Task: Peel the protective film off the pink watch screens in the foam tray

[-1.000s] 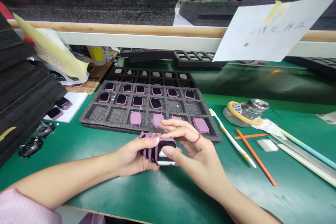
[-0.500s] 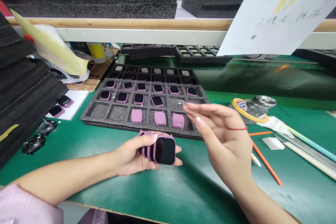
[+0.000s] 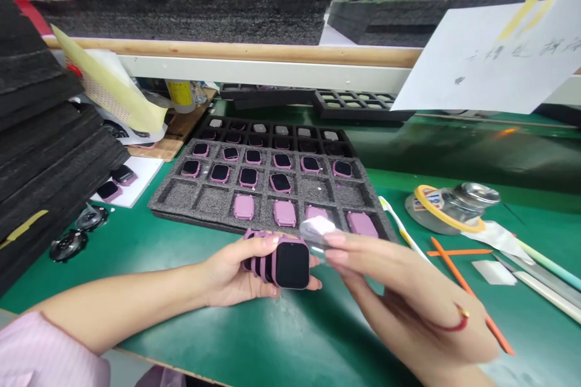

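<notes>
1. Stack of purple watches (image 3: 292,265) sat in the left hand (image 3: 247,272), over the green bench (image 3: 218,335), near side of the foam tray (image 3: 176,195). Front watch's black screen faced the camera.
2. Left hand gripped the stack, thumb on top.
3. Right hand (image 3: 403,293), apart from the left, pinched a clear film (image 3: 316,231) just beside the stack; blurred, couldn't tell if film touched it.
4. Tray: two rows screen up, near row purple backs up.
5. Right side: toothbrush (image 3: 403,231) partly hidden by right hand, crossed orange sticks (image 3: 454,268), glass jar (image 3: 476,195).
</notes>
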Action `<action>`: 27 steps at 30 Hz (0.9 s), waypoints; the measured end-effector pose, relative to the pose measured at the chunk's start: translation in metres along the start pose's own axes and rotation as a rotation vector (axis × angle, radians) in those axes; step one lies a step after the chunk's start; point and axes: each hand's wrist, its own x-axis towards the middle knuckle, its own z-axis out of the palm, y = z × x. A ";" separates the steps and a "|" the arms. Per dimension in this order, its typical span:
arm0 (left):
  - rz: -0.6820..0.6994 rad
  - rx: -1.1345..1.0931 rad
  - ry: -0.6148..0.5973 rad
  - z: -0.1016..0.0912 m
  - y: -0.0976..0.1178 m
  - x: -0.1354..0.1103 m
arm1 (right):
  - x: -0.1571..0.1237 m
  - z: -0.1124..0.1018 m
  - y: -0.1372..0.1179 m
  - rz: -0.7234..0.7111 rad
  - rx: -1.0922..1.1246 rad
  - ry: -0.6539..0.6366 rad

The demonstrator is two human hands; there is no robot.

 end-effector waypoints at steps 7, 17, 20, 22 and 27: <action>0.004 0.002 0.144 0.002 0.000 -0.002 | -0.012 0.001 -0.025 0.042 0.020 -0.175; 0.039 0.061 0.159 0.006 -0.002 -0.002 | 0.002 0.014 -0.017 -0.193 -0.109 -0.183; 0.097 0.120 0.162 0.008 -0.005 -0.001 | 0.007 0.023 -0.014 -0.122 -0.142 -0.163; 0.127 0.148 0.156 0.009 -0.008 0.001 | 0.007 0.029 -0.013 0.043 -0.063 -0.177; 0.085 0.056 0.200 0.010 -0.008 0.002 | 0.004 0.029 -0.013 0.278 0.151 -0.159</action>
